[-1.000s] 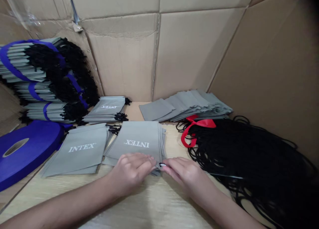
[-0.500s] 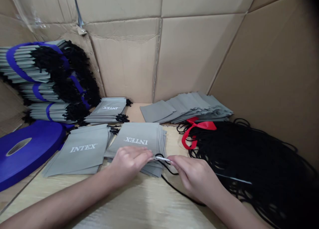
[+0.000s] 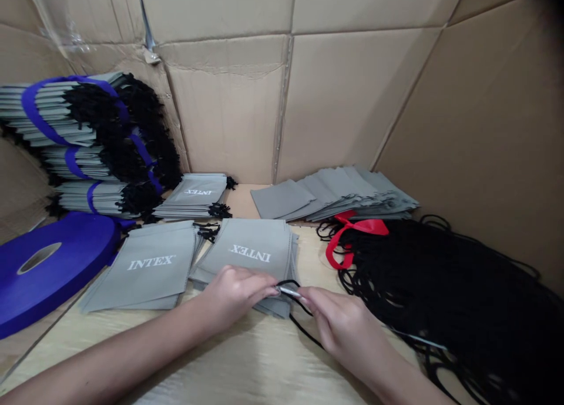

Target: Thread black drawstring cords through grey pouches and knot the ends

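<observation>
On the counter (image 3: 264,364) my left hand (image 3: 233,296) pinches the top grey pouch (image 3: 253,253), my right hand (image 3: 343,328) a pin (image 3: 288,290) trailing cord (image 3: 305,330)

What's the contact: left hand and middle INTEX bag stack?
Touching. Head view: the left hand rests on the near edge of the INTEX bag stack, fingertips on the top bag. The right hand pinches a metal pin.

Soft even light — dark, warped right edge
</observation>
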Tool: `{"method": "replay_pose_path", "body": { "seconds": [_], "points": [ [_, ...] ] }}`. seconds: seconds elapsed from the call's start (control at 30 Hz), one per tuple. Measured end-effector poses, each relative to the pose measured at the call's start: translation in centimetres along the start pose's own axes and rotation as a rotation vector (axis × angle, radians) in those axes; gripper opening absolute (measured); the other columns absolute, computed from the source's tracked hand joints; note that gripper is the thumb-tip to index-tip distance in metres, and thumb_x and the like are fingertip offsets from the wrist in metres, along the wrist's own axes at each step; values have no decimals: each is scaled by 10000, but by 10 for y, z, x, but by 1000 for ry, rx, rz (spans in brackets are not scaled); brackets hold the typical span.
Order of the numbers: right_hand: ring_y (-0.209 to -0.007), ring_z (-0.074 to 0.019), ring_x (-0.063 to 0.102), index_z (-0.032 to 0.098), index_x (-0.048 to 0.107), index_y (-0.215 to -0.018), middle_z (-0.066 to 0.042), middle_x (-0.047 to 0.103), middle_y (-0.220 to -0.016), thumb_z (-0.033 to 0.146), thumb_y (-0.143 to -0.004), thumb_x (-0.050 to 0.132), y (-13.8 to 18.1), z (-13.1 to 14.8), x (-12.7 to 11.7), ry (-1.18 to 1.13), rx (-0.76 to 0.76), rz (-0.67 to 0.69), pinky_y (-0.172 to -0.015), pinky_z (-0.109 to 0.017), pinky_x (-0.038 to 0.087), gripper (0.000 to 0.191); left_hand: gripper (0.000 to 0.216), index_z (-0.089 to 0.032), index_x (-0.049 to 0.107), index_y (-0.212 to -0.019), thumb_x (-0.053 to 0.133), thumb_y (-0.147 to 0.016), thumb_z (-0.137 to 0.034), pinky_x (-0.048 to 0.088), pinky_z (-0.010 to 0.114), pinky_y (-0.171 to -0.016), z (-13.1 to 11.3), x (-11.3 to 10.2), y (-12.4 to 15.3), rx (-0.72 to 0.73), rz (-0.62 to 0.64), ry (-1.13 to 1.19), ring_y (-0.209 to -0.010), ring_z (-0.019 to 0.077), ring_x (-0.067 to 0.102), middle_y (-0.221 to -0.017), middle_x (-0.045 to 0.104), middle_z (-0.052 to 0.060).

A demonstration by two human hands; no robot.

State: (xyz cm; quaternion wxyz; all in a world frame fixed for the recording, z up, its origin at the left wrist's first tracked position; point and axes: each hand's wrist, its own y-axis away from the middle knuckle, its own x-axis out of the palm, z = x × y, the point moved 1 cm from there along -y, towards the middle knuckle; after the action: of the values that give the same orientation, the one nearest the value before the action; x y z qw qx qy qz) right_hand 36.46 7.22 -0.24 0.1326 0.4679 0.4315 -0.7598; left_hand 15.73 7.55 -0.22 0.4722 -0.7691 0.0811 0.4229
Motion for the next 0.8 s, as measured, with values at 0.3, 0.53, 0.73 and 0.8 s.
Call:
{"method": "replay_pose_path", "body": {
  "seconds": [0.3,0.53,0.73,0.8],
  "points": [
    [-565,-131,604,153,592,-874,-43,649,-670,116,-869,355,0,-3,4,32,5,-30,-525,-206,391,240,245,-178,646,-949,464,-877,-326,524,197,-687,3,-5,-8,-170,173,3,-729,127,663,-817,706,31],
    [-423,-103,477,188,599,-718,18,551,-516,234,-892,339,-5,-4,2,-215,270,145,-444,-197,331,316,198,-153,582,-891,394,-909,-214,433,323,-961,0,-12,-8,2,191,-174,-861,131,644,-799,677,26],
    [-398,-99,394,167,584,-603,35,455,-439,316,-886,356,-9,-2,-3,-377,354,273,-395,-198,257,393,194,-106,554,-868,361,-891,-97,481,308,-899,-10,-13,-5,151,260,-324,-924,166,624,-812,655,80],
    [-405,-97,385,162,571,-589,37,438,-433,313,-888,353,-10,-1,-3,-414,356,307,-394,-194,257,400,191,-101,554,-857,365,-882,-82,502,311,-858,-12,-13,-5,163,289,-348,-908,180,630,-773,646,82]
  ]
}}
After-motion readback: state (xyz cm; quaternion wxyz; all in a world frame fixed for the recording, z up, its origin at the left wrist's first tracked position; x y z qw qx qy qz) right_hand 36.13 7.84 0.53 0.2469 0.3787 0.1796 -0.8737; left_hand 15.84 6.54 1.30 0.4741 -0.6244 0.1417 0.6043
